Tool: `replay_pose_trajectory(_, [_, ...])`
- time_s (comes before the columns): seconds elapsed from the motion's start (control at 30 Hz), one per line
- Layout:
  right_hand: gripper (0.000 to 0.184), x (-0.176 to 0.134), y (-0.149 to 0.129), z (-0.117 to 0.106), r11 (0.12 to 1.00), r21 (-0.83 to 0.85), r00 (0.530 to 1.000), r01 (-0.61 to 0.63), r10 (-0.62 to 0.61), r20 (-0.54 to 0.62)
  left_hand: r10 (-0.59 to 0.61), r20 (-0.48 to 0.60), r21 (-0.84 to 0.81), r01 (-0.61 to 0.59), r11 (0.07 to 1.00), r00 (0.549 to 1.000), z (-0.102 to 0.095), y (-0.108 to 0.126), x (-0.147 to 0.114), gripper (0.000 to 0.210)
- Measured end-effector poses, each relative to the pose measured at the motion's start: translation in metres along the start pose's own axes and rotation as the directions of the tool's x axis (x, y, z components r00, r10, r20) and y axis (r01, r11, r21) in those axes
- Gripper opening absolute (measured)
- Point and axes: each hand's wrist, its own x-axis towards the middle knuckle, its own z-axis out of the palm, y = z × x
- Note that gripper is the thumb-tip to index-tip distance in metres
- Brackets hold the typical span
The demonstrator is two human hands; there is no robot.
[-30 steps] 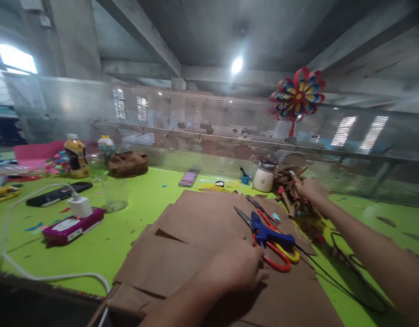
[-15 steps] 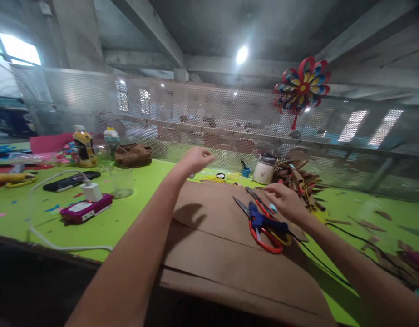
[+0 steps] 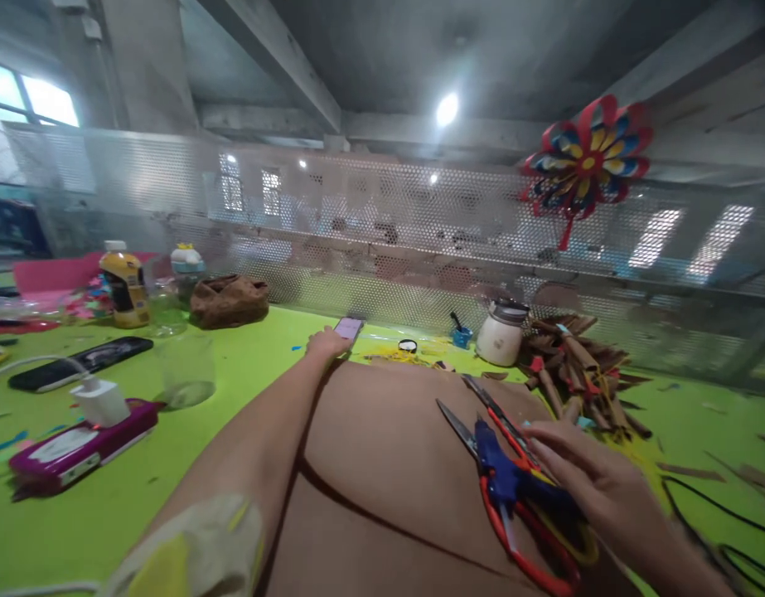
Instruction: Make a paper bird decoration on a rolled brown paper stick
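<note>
My left hand (image 3: 328, 342) reaches far across the table. Its fingers close around the near left edge of a smartphone (image 3: 350, 328) with a lit screen, which stays at table level. Over the right side of the brown sheets, my right hand (image 3: 590, 468) hovers with thumb and fingers pressed together; what sits between them is hidden. Beneath and beside it lie red-handled scissors (image 3: 460, 429), a blue glue gun (image 3: 500, 464) and a second pair of scissors (image 3: 495, 406). Large brown paper sheets (image 3: 382, 431) spread out in front of me.
On the left are a purple power strip (image 3: 87, 448) with a white charger, a clear cup (image 3: 186, 377), a black phone (image 3: 80, 362), a drink bottle (image 3: 124, 286) and a brown bundle (image 3: 229, 300). Back right holds a white jar (image 3: 501, 333) and rolled brown pieces (image 3: 584, 369). Mesh panel (image 3: 388, 240) stands behind.
My left hand has come down from the air onto the smartphone. My right hand has moved nearer to me, beside the scissors handles. The view has shifted closer to the table.
</note>
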Motion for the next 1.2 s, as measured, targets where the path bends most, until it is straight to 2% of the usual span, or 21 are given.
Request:
replay_pose_trajectory(0.17, [0.022, -0.005, 0.005, -0.007, 0.996, -0.058, 0.998, 0.063, -0.062, 0.006, -0.039, 0.022, 0.098, 0.037, 0.994, 0.999, 0.024, 0.008, 0.020, 0.072])
replay_pose_trajectory(0.37, [0.022, -0.005, -0.007, -0.009, 0.991, -0.078, 0.994, 0.109, -0.109, 0.005, 0.006, -0.036, 0.146, 0.000, 0.989, 0.999, 0.033, 0.016, 0.023, 0.066])
replay_pose_trajectory(0.57, [0.020, -0.005, -0.010, -0.007, 0.990, -0.089, 0.994, 0.107, -0.110, -0.026, 0.010, -0.097, 0.156, 0.005, 0.988, 0.995, 0.026, 0.018, 0.017, 0.064])
replay_pose_trajectory(0.7, [0.021, -0.005, -0.011, -0.009, 0.995, -0.043, 0.995, 0.085, -0.087, -0.048, 0.022, -0.182, 0.152, 0.006, 0.988, 0.983, 0.004, 0.022, 0.005, 0.064])
replay_pose_trajectory(0.8, [0.021, -0.003, -0.013, -0.007, 0.998, -0.005, 0.996, 0.062, -0.062, -0.057, 0.093, -0.290, 0.145, -0.053, 0.988, 0.953, -0.025, 0.036, -0.012, 0.067])
replay_pose_trajectory(0.93, [0.023, 0.000, -0.015, 0.002, 0.996, 0.086, 1.000, 0.028, -0.027, -0.009, 0.236, -0.427, 0.130, -0.199, 0.971, 0.873, -0.064, 0.067, -0.046, 0.075])
replay_pose_trajectory(1.0, [0.024, 0.001, -0.014, 0.006, 0.992, 0.125, 1.000, -0.006, 0.007, -0.005, 0.265, -0.476, 0.092, -0.252, 0.963, 0.838, -0.079, 0.083, -0.070, 0.078])
replay_pose_trajectory(1.1, [0.025, 0.006, -0.018, 0.005, 0.985, 0.167, 0.999, -0.033, 0.034, -0.004, 0.265, -0.501, 0.011, -0.300, 0.954, 0.824, -0.091, 0.103, -0.113, 0.079])
replay_pose_trajectory(1.2, [0.024, 0.015, -0.029, -0.003, 0.986, 0.166, 0.999, -0.031, 0.033, -0.009, 0.268, -0.506, -0.071, -0.350, 0.934, 0.820, -0.092, 0.114, -0.158, 0.081])
